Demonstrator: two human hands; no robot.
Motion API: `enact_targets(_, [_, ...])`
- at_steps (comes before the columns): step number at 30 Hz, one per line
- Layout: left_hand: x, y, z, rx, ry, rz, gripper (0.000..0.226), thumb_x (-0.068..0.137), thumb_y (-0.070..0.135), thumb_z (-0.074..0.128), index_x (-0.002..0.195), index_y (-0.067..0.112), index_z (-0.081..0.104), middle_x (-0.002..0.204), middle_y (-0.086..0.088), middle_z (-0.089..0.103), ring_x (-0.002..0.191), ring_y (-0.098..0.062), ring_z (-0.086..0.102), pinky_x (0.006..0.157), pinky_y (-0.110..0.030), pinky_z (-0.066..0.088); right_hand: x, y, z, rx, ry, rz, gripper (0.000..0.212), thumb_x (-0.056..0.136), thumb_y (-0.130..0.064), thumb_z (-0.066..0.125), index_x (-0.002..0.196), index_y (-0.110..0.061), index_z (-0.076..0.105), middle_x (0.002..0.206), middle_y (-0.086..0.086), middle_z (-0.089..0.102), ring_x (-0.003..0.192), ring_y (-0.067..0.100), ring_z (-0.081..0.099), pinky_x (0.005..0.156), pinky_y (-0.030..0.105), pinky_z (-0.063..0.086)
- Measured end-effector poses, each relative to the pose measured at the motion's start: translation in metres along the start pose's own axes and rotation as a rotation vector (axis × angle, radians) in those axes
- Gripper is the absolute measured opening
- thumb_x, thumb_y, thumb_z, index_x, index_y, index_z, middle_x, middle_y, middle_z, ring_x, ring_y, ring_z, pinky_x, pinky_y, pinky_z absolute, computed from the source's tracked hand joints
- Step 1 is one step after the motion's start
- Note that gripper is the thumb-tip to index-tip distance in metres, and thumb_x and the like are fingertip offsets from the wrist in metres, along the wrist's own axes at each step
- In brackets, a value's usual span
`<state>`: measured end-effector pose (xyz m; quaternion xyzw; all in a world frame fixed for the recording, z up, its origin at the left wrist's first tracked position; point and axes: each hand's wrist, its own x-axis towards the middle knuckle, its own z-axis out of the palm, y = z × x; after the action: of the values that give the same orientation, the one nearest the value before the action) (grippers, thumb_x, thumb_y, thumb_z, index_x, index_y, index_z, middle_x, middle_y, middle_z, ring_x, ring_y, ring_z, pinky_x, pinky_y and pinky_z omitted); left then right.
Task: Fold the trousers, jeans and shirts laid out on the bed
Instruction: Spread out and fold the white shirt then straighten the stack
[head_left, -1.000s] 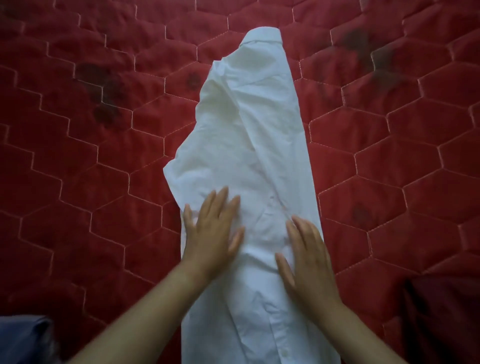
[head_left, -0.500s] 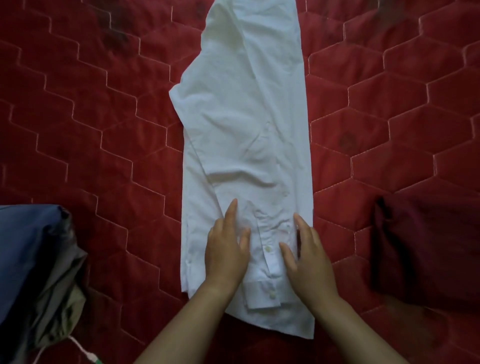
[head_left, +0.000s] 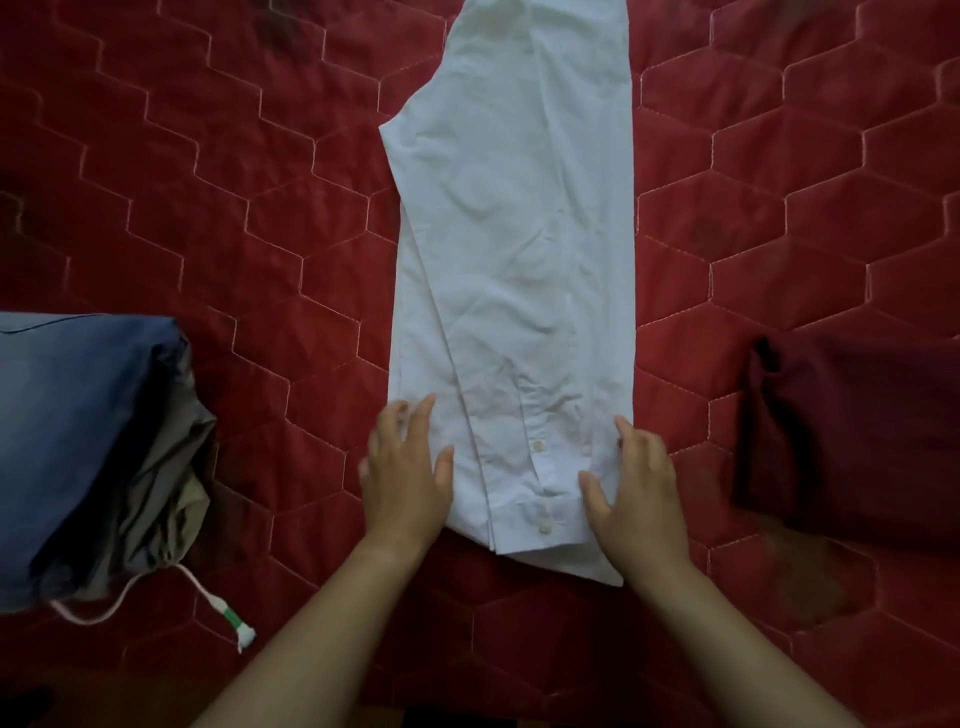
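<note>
Both hands lie flat on the near end of the shirt (head_left: 519, 260). Your left hand (head_left: 405, 478) is on its left edge, fingers spread and nearly straight, partly over the bed (head_left: 208, 208). Your right hand (head_left: 639, 483) is on the right edge, fingers spread, thumb beside the cuff (head_left: 540, 525). Neither pinches or holds cloth; they only press.

Shirt lies mid-bed as a long narrow strip running away from you, sides folded in, a sleeve (head_left: 493, 312) laid down it with the buttoned cuff near the hem (head_left: 571, 566). Far end is out of frame.

Handling, my read: thin woven cloth, light, limp, stiff only at the cuff. It won't keep shape when lifted, and the tucked sleeve will slip out if you grab one layer. Bed's quilted top looks grippy, so dragging will bunch it; lift instead.

Where to grab: the two near corners, one per hand, pinching through all layers, thumb on top. On the right, take the cuff in with the corner so it travels with the fold. Carry the hem toward the far end, keep both sides level, then flatten.

Sides: jeans (head_left: 67, 415) stacked on trousers (head_left: 171, 493) to your left, a cord (head_left: 218, 608) trailing out; a maroon piece (head_left: 857, 426) folded to your right. Both apart from the shirt.
</note>
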<state>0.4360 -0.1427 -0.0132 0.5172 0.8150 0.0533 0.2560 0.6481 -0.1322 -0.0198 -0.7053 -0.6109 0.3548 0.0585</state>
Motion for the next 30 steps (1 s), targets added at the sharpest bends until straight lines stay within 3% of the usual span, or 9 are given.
enact_targets(3, [0.005,-0.011,-0.003,0.001,0.016,-0.077,0.060,0.088,0.029,0.058,0.142,0.029,0.032,0.139,-0.009,0.032,0.122,-0.029,0.037,0.096,-0.045,0.037,-0.001,0.001,0.002,-0.067,0.039,0.034,0.074,0.082,-0.032,0.065,0.144,-0.018,0.027,0.135,0.005,0.033,0.120,0.023,0.037,0.092,0.042,0.042])
enact_targets(8, [0.010,-0.029,0.000,-0.107,-0.133,-0.024,0.060,0.093,0.022,0.049,0.144,0.037,0.023,0.116,-0.010,0.048,0.084,-0.019,0.050,0.073,-0.030,0.038,-0.003,0.001,0.015,0.100,0.013,0.079,0.081,0.085,-0.029,0.062,0.148,-0.034,0.011,0.127,0.009,0.045,0.106,0.028,0.052,0.077,0.030,0.038])
enact_targets(11, [-0.002,-0.040,-0.003,-0.146,-0.189,0.073,0.055,0.093,0.017,0.048,0.142,0.034,0.030,0.123,-0.009,0.055,0.105,-0.025,0.055,0.082,-0.029,0.039,-0.018,0.002,0.021,0.106,0.002,0.063,0.078,0.087,-0.029,0.059,0.146,-0.043,0.009,0.124,0.011,0.057,0.102,0.030,0.058,0.074,0.030,0.039])
enact_targets(14, [-0.013,-0.046,-0.013,-0.210,-0.144,0.155,0.039,0.091,0.014,0.053,0.130,0.020,0.051,0.121,-0.003,0.061,0.110,-0.019,0.057,0.089,-0.020,0.037,-0.039,0.004,0.017,0.198,0.026,0.075,0.069,0.087,-0.027,0.060,0.143,-0.044,0.023,0.135,0.000,0.053,0.116,0.025,0.054,0.084,0.024,0.037])
enact_targets(18, [-0.005,-0.021,-0.044,-0.451,-0.102,0.085,0.018,0.086,0.012,0.058,0.096,0.024,0.068,0.085,0.017,0.065,0.073,0.008,0.055,0.066,0.000,0.036,-0.040,-0.020,-0.017,0.322,0.166,0.010,0.045,0.081,-0.022,0.066,0.118,-0.044,0.054,0.109,-0.022,0.060,0.105,0.002,0.053,0.082,0.007,0.033])
enact_targets(21, [0.025,0.016,-0.079,-0.634,-0.024,0.036,0.021,0.084,0.008,0.057,0.082,0.026,0.068,0.074,0.016,0.063,0.062,0.009,0.055,0.061,-0.006,0.040,-0.006,-0.055,-0.062,0.410,0.242,0.012,0.025,0.078,-0.020,0.067,0.096,-0.037,0.065,0.090,-0.016,0.065,0.087,0.003,0.058,0.071,0.011,0.038])
enact_targets(24, [0.067,0.056,-0.114,-0.936,0.030,-0.080,0.017,0.091,0.011,0.051,0.093,0.022,0.065,0.077,0.001,0.063,0.053,0.002,0.055,0.051,-0.015,0.044,0.047,-0.092,-0.113,0.639,0.321,-0.005,0.014,0.087,-0.026,0.061,0.101,-0.028,0.065,0.087,-0.008,0.066,0.072,0.009,0.063,0.059,0.014,0.044])
enact_targets(27, [0.101,0.075,-0.124,-0.990,0.017,-0.074,0.024,0.097,0.027,0.043,0.119,0.037,0.047,0.099,0.004,0.062,0.073,-0.006,0.061,0.061,-0.019,0.047,0.090,-0.113,-0.143,0.894,0.321,0.008,0.024,0.095,-0.038,0.046,0.118,-0.035,0.052,0.089,-0.004,0.067,0.057,0.010,0.064,0.046,0.015,0.044])
enact_targets(30, [0.116,0.065,-0.101,-0.608,0.023,0.002,0.045,0.092,0.026,0.050,0.136,0.030,0.039,0.123,-0.003,0.053,0.105,-0.019,0.055,0.090,-0.032,0.044,0.114,-0.107,-0.129,0.698,0.326,-0.045,0.040,0.093,-0.039,0.049,0.133,-0.036,0.043,0.100,-0.007,0.064,0.078,0.007,0.065,0.068,0.019,0.050])
